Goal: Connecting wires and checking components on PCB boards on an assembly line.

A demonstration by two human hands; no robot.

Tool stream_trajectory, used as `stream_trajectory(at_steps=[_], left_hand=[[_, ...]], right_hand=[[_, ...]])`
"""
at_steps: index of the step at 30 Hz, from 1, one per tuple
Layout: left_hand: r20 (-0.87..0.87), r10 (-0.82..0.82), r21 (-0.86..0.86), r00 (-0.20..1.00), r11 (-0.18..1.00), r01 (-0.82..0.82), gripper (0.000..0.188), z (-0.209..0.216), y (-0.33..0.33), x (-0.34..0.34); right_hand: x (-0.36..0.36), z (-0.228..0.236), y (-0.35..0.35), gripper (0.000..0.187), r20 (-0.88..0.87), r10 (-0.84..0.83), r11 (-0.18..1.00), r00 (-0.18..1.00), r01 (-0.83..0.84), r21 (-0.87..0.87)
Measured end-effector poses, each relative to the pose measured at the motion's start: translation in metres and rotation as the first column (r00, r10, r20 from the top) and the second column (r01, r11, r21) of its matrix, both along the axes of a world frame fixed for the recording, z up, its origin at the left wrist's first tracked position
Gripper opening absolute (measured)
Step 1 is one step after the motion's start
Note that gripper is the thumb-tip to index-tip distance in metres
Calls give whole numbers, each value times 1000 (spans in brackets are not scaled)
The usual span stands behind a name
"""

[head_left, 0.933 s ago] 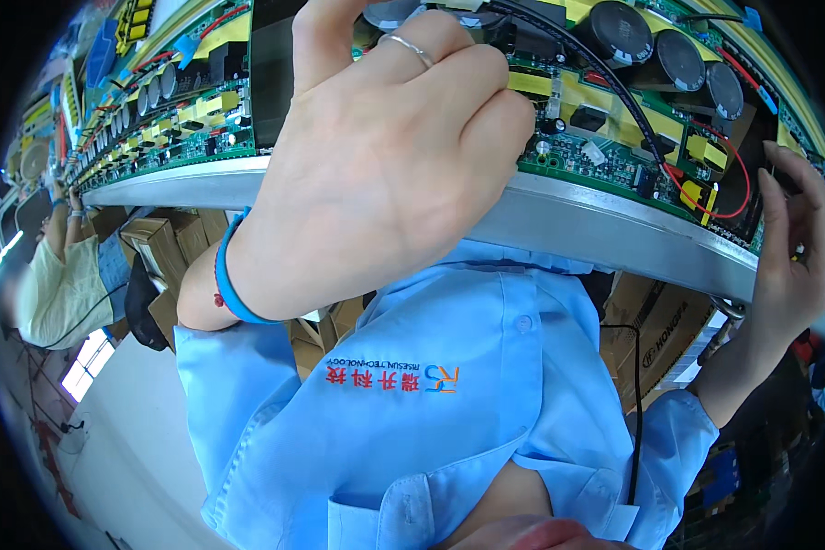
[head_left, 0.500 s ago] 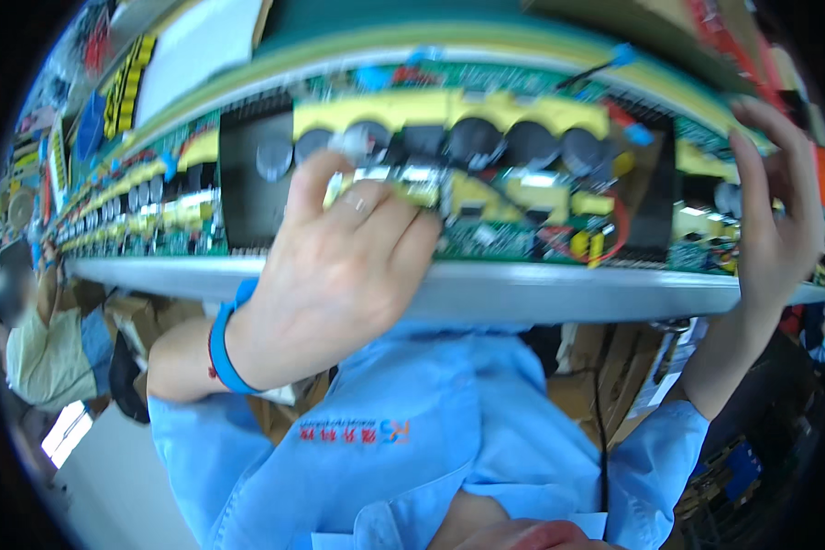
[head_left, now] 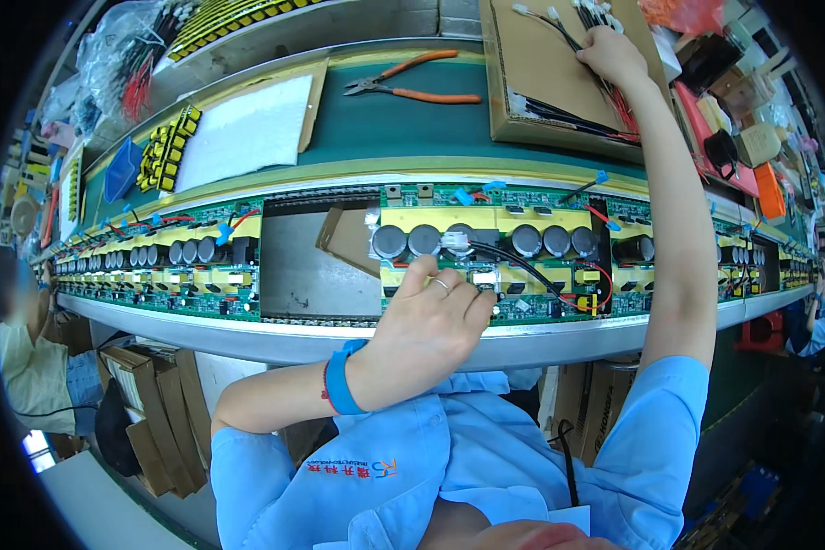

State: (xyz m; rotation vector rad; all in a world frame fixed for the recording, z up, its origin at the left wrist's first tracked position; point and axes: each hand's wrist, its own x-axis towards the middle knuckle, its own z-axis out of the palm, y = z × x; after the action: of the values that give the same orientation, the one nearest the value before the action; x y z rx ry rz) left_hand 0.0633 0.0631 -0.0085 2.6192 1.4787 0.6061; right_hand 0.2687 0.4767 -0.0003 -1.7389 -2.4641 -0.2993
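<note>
A green circuit board (head_left: 445, 312) with round black capacitors (head_left: 527, 241) and yellow parts lies on the long rail in front of me. Over its near part my left hand (head_left: 431, 316) is curled, fingertips bent down and hidden from view. Just beyond that index finger sits a white plug (head_left: 455, 241), from which black wires (head_left: 513, 260) run right across the board. Far right, my right hand (head_left: 614, 57) is closed on a wire lead in a bunch of wire leads (head_left: 594, 13) with white plugs, above a cardboard box.
The cardboard box (head_left: 513, 82) bears more black and red leads. Orange-handled cutters (head_left: 412, 93) lie on the green mat, left of it. Farther left are a white foam sheet (head_left: 247, 128), yellow-black parts (head_left: 170, 151) and a blue bin (head_left: 122, 171). More boards (head_left: 156, 252) line the rail.
My right hand has gone from the board's right side out to the wire leads and closed there. My left hand stays by the white plug. The view has shifted, showing more of the bench.
</note>
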Motion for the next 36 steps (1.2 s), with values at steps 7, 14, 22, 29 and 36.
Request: stream_trajectory(at_steps=[7, 14, 22, 29, 36], left_hand=[[156, 14, 9, 988, 1000, -16, 35, 20, -3, -10], [849, 197, -323, 490, 928, 186, 36, 44, 24, -19], [810, 513, -568, 286, 559, 605, 30, 46, 13, -24], [914, 244, -363, 324, 849, 384, 20, 35, 8, -24], [920, 359, -390, 155, 869, 304, 12, 29, -7, -24]], right_hand=[[-10, 126, -137, 8, -734, 286, 953, 616, -261, 153], [-22, 116, -263, 37, -933, -4, 630, 359, -724, -281], [-35, 90, -291, 30, -956, 19, 614, 294, -758, -221], [-72, 111, -324, 20, -963, -49, 677, 266, -700, -228], [-60, 85, -332, 45, -827, 300, 683, 476, -712, -162]])
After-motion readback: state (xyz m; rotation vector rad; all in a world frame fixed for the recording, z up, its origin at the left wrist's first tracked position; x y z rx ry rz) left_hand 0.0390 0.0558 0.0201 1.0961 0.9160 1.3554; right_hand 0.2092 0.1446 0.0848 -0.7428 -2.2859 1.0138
